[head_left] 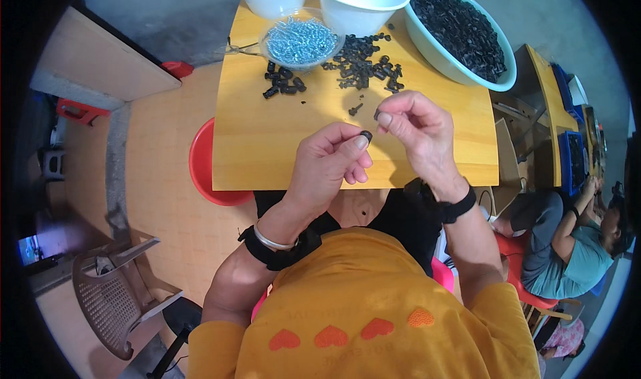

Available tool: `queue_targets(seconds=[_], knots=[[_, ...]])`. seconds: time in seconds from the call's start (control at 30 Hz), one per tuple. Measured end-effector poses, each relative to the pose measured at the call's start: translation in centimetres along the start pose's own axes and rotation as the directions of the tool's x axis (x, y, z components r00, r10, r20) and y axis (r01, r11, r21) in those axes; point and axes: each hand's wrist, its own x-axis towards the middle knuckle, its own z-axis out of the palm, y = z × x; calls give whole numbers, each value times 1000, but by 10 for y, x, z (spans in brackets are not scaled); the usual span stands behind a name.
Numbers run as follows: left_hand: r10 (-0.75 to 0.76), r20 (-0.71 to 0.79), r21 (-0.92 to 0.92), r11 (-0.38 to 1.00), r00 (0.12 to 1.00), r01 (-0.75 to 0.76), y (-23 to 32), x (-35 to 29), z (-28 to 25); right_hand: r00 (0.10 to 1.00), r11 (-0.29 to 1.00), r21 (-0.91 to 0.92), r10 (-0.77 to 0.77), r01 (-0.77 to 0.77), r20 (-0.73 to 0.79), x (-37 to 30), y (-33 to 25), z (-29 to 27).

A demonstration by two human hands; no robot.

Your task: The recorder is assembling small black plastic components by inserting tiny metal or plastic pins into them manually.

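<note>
Black part (366,136) pinched in left hand (327,162); right hand (424,132) beside it pinching small dark piece (377,114); loose parts (360,71) beyond both.

Toward the far edge of the table (260,152): 2 bowls (364,20) side by side; just before these, 1 tub (302,67) of pieces (302,40). By the right edge: 1 basin (441,60) of parts (461,32). Before the tub, 1 cluster (288,89); right of it, 1 pile (360,65).

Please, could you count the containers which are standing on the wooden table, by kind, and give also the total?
White tubs: 2
Clear bowl with silvery metal pieces: 1
Pale blue-green basin with black parts: 1
Total: 4
</note>
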Motion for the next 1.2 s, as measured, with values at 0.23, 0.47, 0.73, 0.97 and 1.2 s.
queue_targets(seconds=[0.23, 0.47, 0.73, 0.97, 1.2], knots=[[88, 19, -25, 996, 996, -88, 1, -7, 15, 978, 981, 110, -139, 157, -157, -25, 2, 13], [123, 0, 22, 992, 992, -123, 1, -11, 15, 970, 981, 88, -155, 174, -185, -30, 3, 20], [131, -24, 48, 990, 991, -130, -3, -9, 10, 955, 963, -112, -259, 244, -147, -27, 10, 21], [82, -40, 3, 997, 996, -82, -7, -7, 7, 942, 907, -307, -326, 287, -83, -25, 10, 22], [97, -65, 14, 995, 993, -96, -13, -5, 9, 959, 950, -232, -247, 210, -142, -27, 9, 30]])
